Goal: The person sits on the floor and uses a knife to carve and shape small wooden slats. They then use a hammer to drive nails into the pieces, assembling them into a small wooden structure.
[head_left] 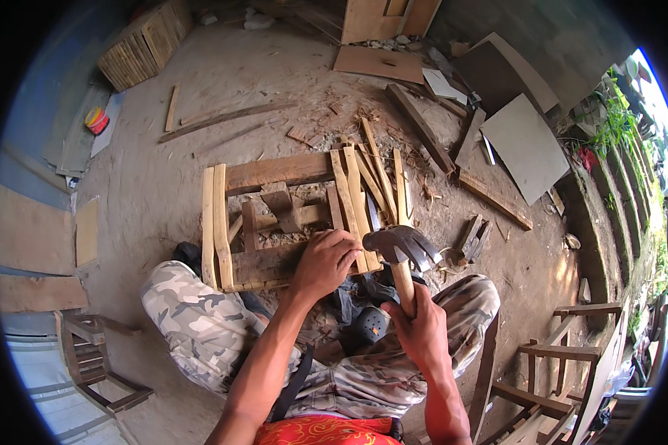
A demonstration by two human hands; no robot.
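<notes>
A claw hammer [403, 285] with a wooden handle is gripped in my right hand [421, 326]. Its dark metal head is raised over the front right part of a low wooden frame [274, 172], with the striking face turned to the left. My left hand [326, 259] rests at the frame's front rail, fingers pinched together close to the hammer's face. What the fingertips hold, if anything, is too small to make out. Pale wooden slats [350, 200] lie across the frame beside my left hand, and another pair of slats [217, 222] crosses its left end.
Loose sticks [376, 163] lean at the frame's far right. Beams [421, 130] and flat boards [525, 148] lie beyond on the dirt floor. Wooden frames [564, 352] stand at the lower right, and a small bucket [96, 121] at the far left. My camouflage-trousered legs flank the frame's near side.
</notes>
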